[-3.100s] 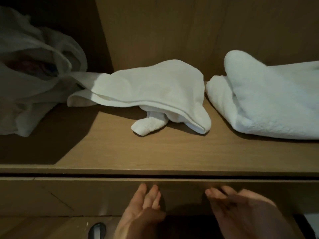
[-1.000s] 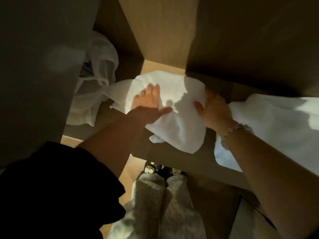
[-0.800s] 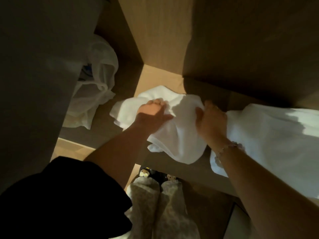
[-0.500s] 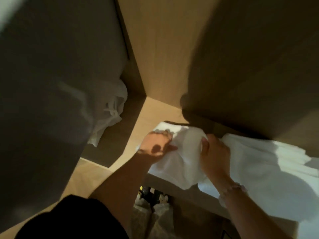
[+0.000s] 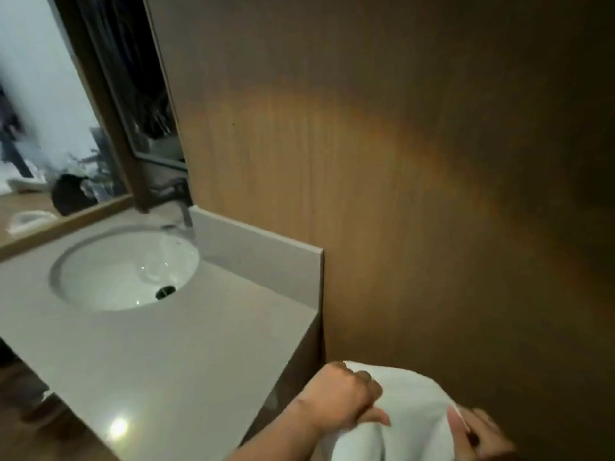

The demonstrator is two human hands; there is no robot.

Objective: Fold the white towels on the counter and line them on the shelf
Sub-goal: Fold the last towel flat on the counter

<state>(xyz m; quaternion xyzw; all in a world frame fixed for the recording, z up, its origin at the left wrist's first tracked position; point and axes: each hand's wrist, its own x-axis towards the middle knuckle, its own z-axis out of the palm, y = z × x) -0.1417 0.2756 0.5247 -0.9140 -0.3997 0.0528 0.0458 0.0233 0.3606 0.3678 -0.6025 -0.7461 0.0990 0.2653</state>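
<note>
Grey counter [image 5: 186, 361] sits left of my grip; my left hand [image 5: 339, 399] and right hand [image 5: 481, 435] both clutch one bunched white towel [image 5: 412, 407]; folding and shelving, I judge, not yet done.

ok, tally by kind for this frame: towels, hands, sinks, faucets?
white towel: 1, gripped by both hands
hands: 2, left hand and right hand
sink: 1
faucet: 1
total: 5
</note>
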